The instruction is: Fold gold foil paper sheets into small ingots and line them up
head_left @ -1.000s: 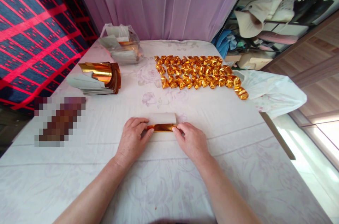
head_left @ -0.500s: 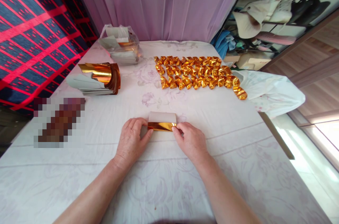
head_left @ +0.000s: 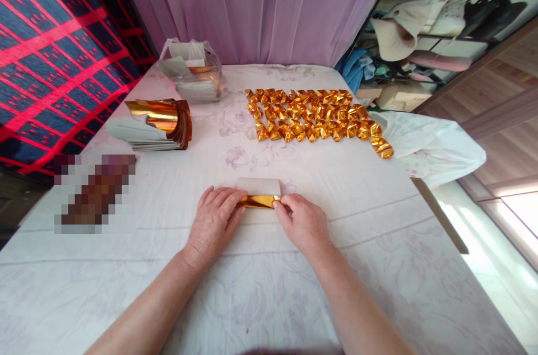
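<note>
Plainly light, thin and easily creased, the gold foil paper (head_left: 258, 200) lies low in the frame's middle on the cloth-covered surface (head_left: 378, 243), pinched at its ends by the left hand (head_left: 214, 220) and right hand (head_left: 303, 222), best gripped along the edges.

left hand (head_left: 213, 219): fingers have slid right along the gold paper strip (head_left: 257, 201); now covering its left end
gold face: narrower than half a second ago
</note>
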Tool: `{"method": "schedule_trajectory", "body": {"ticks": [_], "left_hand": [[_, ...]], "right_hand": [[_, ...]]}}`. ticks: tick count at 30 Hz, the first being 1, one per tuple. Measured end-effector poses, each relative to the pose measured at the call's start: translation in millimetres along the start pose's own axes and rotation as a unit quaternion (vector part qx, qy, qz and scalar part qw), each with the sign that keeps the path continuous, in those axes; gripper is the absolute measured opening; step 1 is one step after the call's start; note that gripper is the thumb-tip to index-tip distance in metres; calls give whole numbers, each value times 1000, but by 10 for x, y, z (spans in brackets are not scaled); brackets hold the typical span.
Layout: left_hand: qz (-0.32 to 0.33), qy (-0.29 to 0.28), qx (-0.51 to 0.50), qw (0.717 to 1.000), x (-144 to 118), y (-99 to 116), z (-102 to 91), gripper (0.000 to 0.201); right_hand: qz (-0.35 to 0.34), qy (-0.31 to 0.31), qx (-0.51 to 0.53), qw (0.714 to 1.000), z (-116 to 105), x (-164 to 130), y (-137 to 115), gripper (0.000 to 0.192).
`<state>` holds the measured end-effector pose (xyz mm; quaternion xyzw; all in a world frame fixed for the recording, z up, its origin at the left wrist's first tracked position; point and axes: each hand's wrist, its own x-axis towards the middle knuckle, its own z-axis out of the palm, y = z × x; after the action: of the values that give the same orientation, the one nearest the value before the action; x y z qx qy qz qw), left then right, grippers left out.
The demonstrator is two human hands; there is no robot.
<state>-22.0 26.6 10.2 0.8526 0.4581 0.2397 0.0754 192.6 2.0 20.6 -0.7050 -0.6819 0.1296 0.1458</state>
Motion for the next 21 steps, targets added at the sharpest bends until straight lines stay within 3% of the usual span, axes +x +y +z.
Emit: {"method": "schedule_trajectory", "body": {"ticks": [9, 15, 21], "left_hand": [[46, -1, 111, 993, -42, 74, 3, 39], [136, -38, 104, 984, -84, 172, 24, 42], [136, -79, 100, 982, -104, 155, 96, 55]], "right_hand": [[10, -3, -14, 1000, 0, 6, -12, 22], [8, 6, -25, 1000, 13, 15, -11, 25], [12, 11, -28, 999, 19, 25, -10, 25]]}}
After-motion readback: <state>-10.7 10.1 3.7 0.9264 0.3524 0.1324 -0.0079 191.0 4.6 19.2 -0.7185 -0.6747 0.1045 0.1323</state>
